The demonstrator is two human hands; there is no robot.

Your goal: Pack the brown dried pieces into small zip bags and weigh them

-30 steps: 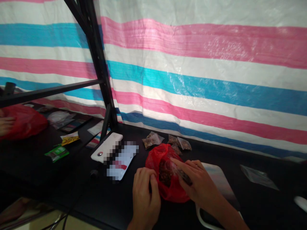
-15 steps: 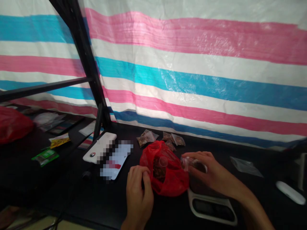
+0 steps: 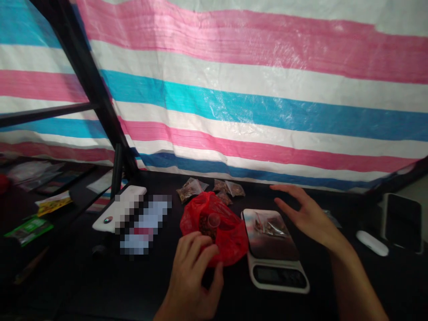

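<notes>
A digital kitchen scale (image 3: 279,278) stands on the dark table, with a small clear zip bag (image 3: 272,225) of brown bits lying on its plate. To the right of the scale hovers my right hand (image 3: 302,211), empty, with thumb and fingers apart. Left of the scale, a red plastic bag (image 3: 234,240) gapes around loose brown bits (image 3: 207,227) and a small clear cup (image 3: 214,220). My left hand (image 3: 195,267) is at the bag's near edge, fingers curved and thumb apart. Whether its fingertips touch the bag is unclear.
Several filled zip bags (image 3: 192,189) lie behind the red bag. A white device (image 3: 125,207) and a phone (image 3: 145,227), partly pixelated, lie left. A flat clear bag (image 3: 331,218), a white oval case (image 3: 372,243) and a dark-screened device (image 3: 401,223) are right. A black frame post (image 3: 90,93) rises left.
My right hand has let go of the small zip bag, now on the scale plate, and moved off to the right. My left hand has shifted toward the red bag's front. The view has turned right.
</notes>
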